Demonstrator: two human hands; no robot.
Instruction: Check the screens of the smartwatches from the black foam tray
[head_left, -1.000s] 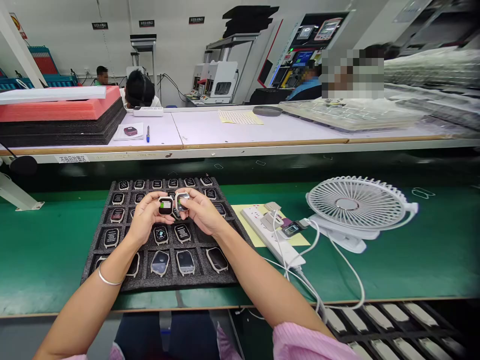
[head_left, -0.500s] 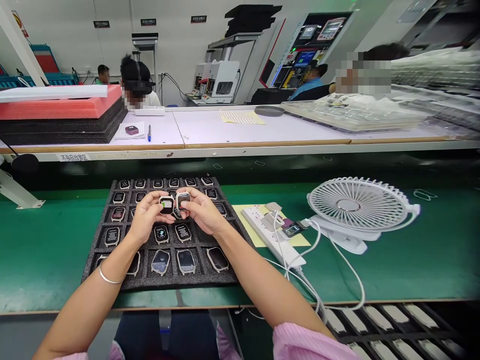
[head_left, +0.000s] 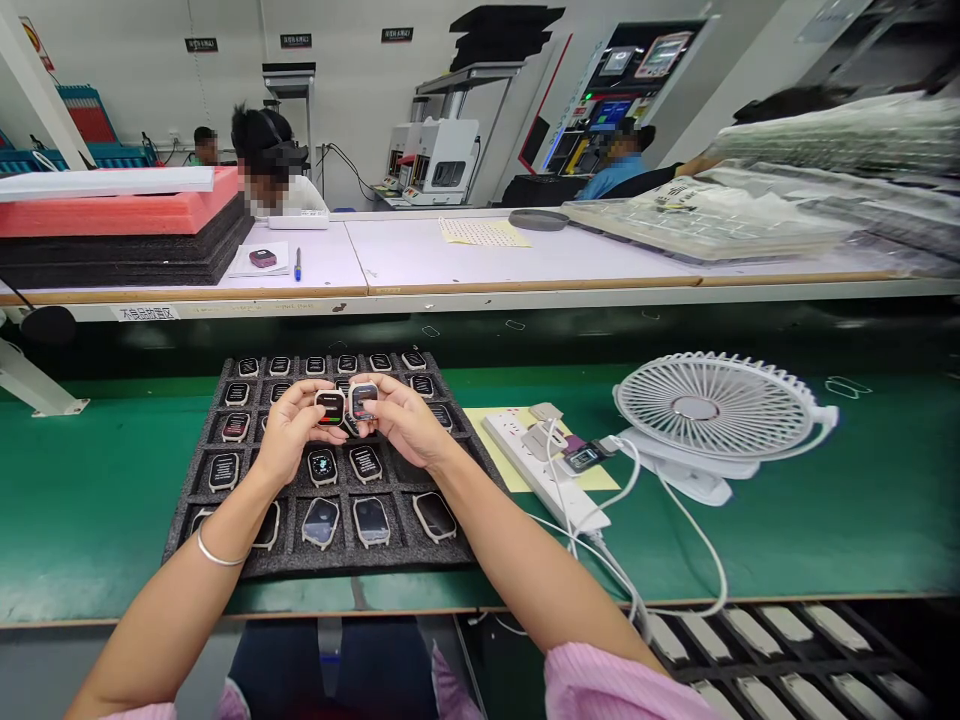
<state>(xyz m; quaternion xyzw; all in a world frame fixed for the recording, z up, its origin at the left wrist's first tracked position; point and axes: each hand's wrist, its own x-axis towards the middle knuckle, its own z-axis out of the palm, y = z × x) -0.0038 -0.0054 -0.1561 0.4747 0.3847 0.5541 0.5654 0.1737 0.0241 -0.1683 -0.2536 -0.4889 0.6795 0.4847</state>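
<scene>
Above a black foam tray [head_left: 187,535], my left hand [head_left: 289,430] is closed around a smartwatch [head_left: 330,407] without a strap, its thumb on the lit screen. My right hand [head_left: 409,420] grips a second smartwatch [head_left: 364,400], side by side with the first, its thumb also on the screen. Both screens face me. Several more watch bodies, such as a watch with a round dial [head_left: 322,466], lie in the tray's compartments below. My hands and forearms hide some of the compartments.
Right of the tray, a white power strip [head_left: 544,470] with cables lies over yellow paper. A white fan [head_left: 712,410] stands farther right on the green table [head_left: 847,520]. A raised shelf [head_left: 435,265] runs behind, bearing foam sheets [head_left: 112,215]. Lower right is another tray of pale parts [head_left: 757,640].
Both watch screens show different content: the left one's green and white picture is now dark with a red and green strip. My hands stay almost in place. A co-worker at the right has leaned away.
</scene>
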